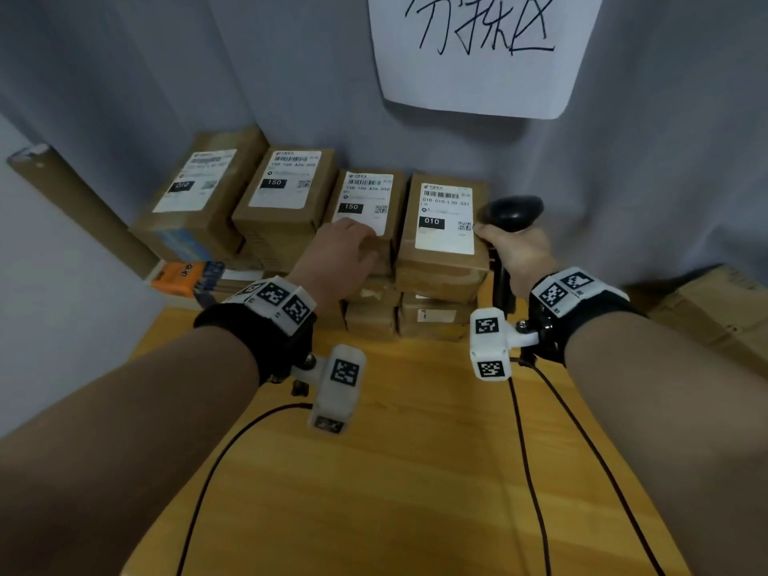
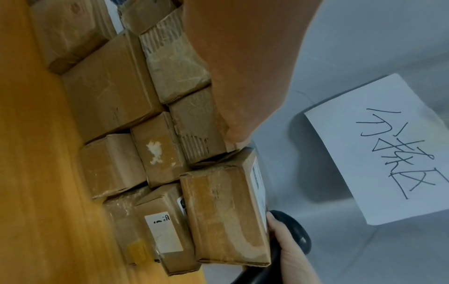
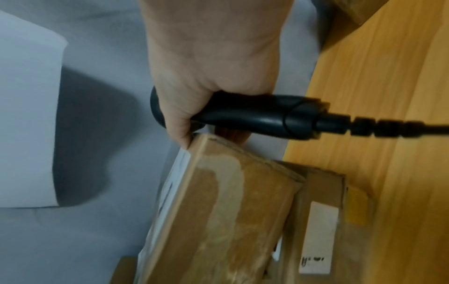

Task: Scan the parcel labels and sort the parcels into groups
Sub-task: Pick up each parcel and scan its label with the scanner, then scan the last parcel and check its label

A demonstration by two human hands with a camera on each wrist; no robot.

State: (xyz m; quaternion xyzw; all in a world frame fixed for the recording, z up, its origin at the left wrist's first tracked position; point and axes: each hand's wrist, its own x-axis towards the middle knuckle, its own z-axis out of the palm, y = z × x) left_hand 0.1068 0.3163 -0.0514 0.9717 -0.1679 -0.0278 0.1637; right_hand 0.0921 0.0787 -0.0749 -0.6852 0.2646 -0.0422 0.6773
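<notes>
My right hand (image 1: 517,251) grips the scanner (image 1: 515,212); my left hand (image 1: 340,251) rests flat on a 150 parcel (image 1: 365,201). Four labelled parcels line the worktop's (image 1: 415,451) far edge, seemingly still ungrouped.

The left hand (image 1: 340,251) covered the near corner of one parcel's label (image 1: 365,199). The far-left label's (image 1: 195,178) fine print was too blurred to read. The picture's top edge cut off the handwritten sign (image 1: 484,52).

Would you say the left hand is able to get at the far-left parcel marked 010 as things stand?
Probably yes. The left hand rests on a 150 parcel, and the far-left 010 parcel lies on top of its stack with nothing over it; only the other 150 parcel sits between.
</notes>
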